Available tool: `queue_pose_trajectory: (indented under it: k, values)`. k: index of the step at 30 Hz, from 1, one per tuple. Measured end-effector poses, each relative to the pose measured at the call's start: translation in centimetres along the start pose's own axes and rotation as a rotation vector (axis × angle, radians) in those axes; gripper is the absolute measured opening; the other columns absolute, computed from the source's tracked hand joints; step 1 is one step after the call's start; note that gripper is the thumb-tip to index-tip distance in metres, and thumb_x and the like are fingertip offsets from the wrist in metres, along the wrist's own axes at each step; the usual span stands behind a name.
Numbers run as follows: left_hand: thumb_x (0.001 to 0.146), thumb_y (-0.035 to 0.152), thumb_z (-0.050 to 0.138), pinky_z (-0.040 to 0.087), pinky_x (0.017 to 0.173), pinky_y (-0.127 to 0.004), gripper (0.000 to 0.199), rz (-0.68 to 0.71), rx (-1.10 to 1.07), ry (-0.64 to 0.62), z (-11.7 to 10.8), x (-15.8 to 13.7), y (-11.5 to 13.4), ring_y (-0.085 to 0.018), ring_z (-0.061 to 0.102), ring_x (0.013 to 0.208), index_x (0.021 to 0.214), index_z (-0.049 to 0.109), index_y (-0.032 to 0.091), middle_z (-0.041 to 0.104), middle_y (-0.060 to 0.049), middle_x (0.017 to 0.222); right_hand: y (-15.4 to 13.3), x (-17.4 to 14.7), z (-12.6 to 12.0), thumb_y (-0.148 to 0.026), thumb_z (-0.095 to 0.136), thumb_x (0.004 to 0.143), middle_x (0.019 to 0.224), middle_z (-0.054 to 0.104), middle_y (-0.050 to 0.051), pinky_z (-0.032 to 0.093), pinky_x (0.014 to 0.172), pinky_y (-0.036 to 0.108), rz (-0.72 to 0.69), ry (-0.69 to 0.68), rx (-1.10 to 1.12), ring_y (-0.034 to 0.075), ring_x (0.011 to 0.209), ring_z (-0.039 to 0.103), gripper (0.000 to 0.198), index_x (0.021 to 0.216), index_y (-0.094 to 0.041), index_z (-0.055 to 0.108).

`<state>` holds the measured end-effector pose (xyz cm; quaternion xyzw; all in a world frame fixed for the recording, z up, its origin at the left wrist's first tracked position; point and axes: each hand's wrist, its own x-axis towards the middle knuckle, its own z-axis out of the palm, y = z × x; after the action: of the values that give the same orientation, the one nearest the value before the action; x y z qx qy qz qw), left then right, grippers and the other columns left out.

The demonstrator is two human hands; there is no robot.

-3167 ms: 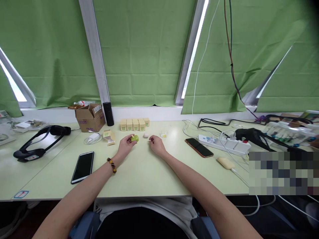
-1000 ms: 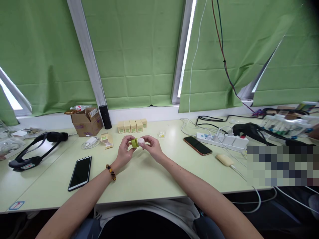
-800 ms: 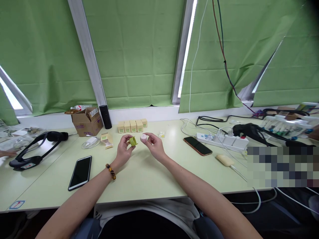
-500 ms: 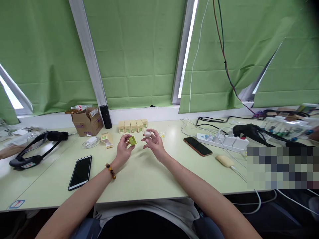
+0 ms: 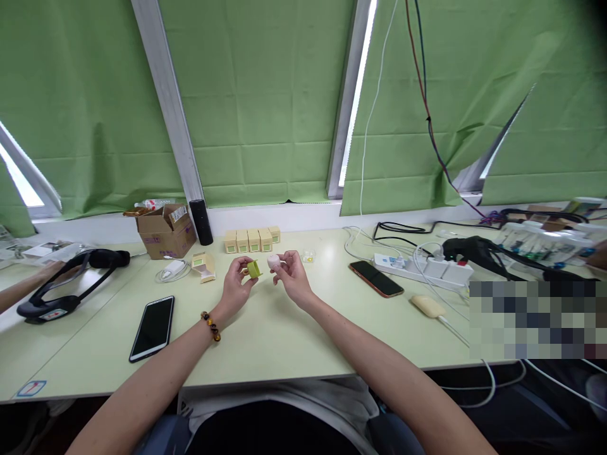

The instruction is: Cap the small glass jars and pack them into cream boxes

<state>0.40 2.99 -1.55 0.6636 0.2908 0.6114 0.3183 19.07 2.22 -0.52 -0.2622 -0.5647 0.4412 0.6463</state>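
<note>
My left hand (image 5: 237, 282) is closed on a small green cup-like holder (image 5: 253, 270), tilted toward the right. Between the fingers of my right hand (image 5: 293, 278) is a small round whitish piece (image 5: 272, 261); its exact kind does not show. The two pieces are a short gap apart, above the table. A small clear container (image 5: 308, 256) with something yellow in it stands just beyond my right hand. To the left of my left hand lies an opened cream carton (image 5: 203, 267). Several closed cream boxes (image 5: 249, 241) stand in a row behind my hands.
On the left are a phone (image 5: 152, 328), a white charger with cable (image 5: 173, 270), a black headset (image 5: 71, 284), a cardboard box (image 5: 167, 232) and a black cylinder (image 5: 202, 222). To the right are another phone (image 5: 376, 279), a power strip (image 5: 427, 270) and cables. Another person's arm (image 5: 23, 287) reaches in at far left.
My right hand has moved slightly left, bringing the whitish piece closer to the green holder and turning it. My left hand has barely moved. The other person's arm at far left has shifted.
</note>
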Motion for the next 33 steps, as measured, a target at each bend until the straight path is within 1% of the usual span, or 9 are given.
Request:
queue_pose_trajectory:
  k: [4, 7, 9, 15, 19, 23, 29, 33]
  values:
    - [0.077, 0.012, 0.074, 0.054, 0.093, -0.036, 0.043, 0.008, 0.021, -0.012, 0.05, -0.03, 0.02, -0.02, 0.061, 0.108, 0.116, 0.058, 0.022, 0.061, -0.007, 0.116, -0.02, -0.17, 0.28, -0.046, 0.079, 0.081, 0.104, 0.06, 0.002, 0.054, 0.057, 0.024, -0.016, 0.0, -0.077, 0.018, 0.093, 0.062, 0.045, 0.109, -0.028, 0.048]
    - [0.078, 0.012, 0.074, 0.054, 0.094, -0.037, 0.043, 0.019, 0.036, -0.022, 0.03, -0.05, 0.02, -0.02, 0.062, 0.108, 0.117, 0.059, 0.022, 0.061, -0.008, 0.118, 0.05, -0.34, 0.44, -0.046, 0.081, 0.079, 0.099, 0.064, 0.002, 0.06, 0.067, 0.029, 0.014, -0.034, -0.076, 0.02, 0.098, 0.063, 0.049, 0.112, -0.026, 0.052]
    - [0.079, 0.012, 0.074, 0.054, 0.096, -0.038, 0.042, 0.029, 0.057, -0.035, 0.01, -0.07, 0.03, -0.02, 0.063, 0.108, 0.117, 0.06, 0.022, 0.062, -0.008, 0.117, 0.16, -0.42, 0.48, -0.046, 0.083, 0.077, 0.098, 0.065, 0.002, 0.062, 0.071, 0.033, 0.036, -0.048, -0.065, 0.02, 0.098, 0.064, 0.048, 0.11, -0.025, 0.055]
    - [0.078, 0.012, 0.073, 0.055, 0.097, -0.04, 0.042, 0.057, 0.104, -0.058, -0.04, -0.15, 0.04, -0.022, 0.064, 0.111, 0.118, 0.065, 0.023, 0.062, -0.009, 0.122, 0.44, -0.38, 0.35, -0.047, 0.084, 0.076, 0.095, 0.069, 0.003, 0.061, 0.074, 0.035, 0.03, -0.051, -0.07, 0.018, 0.086, 0.066, 0.042, 0.099, -0.022, 0.06]
    - [0.079, 0.012, 0.074, 0.055, 0.098, -0.041, 0.042, 0.084, 0.14, -0.077, -0.01, -0.24, 0.08, -0.023, 0.063, 0.113, 0.118, 0.067, 0.024, 0.062, -0.008, 0.122, 0.44, -0.39, 0.41, -0.051, 0.084, 0.075, 0.09, 0.069, 0.003, 0.061, 0.076, 0.037, 0.031, -0.044, -0.081, 0.017, 0.081, 0.067, 0.043, 0.097, -0.021, 0.062]
    - [0.079, 0.015, 0.076, 0.056, 0.096, -0.04, 0.042, 0.095, 0.15, -0.07, 0.04, -0.29, 0.05, -0.023, 0.064, 0.112, 0.119, 0.067, 0.025, 0.063, -0.008, 0.122, 0.36, -0.5, 0.61, -0.052, 0.084, 0.075, 0.091, 0.07, 0.003, 0.063, 0.075, 0.038, 0.031, -0.017, -0.086, 0.018, 0.079, 0.067, 0.043, 0.096, -0.022, 0.062]
    - [0.079, 0.017, 0.078, 0.056, 0.093, -0.039, 0.041, 0.116, 0.178, -0.056, 0.08, -0.3, 0.02, -0.024, 0.064, 0.111, 0.118, 0.067, 0.024, 0.064, -0.008, 0.12, 0.02, -0.79, 0.88, -0.048, 0.081, 0.078, 0.094, 0.069, 0.002, 0.063, 0.076, 0.038, 0.029, -0.002, -0.103, 0.016, 0.077, 0.066, 0.037, 0.097, -0.023, 0.062]
    - [0.079, 0.017, 0.078, 0.055, 0.092, -0.039, 0.041, 0.126, 0.191, -0.057, 0.16, -0.34, 0.15, -0.023, 0.064, 0.109, 0.118, 0.066, 0.024, 0.064, -0.008, 0.118, 0.11, -0.92, 1.03, -0.045, 0.079, 0.08, 0.096, 0.068, 0.002, 0.063, 0.077, 0.037, 0.025, 0.012, -0.108, 0.017, 0.08, 0.066, 0.034, 0.098, -0.023, 0.061]
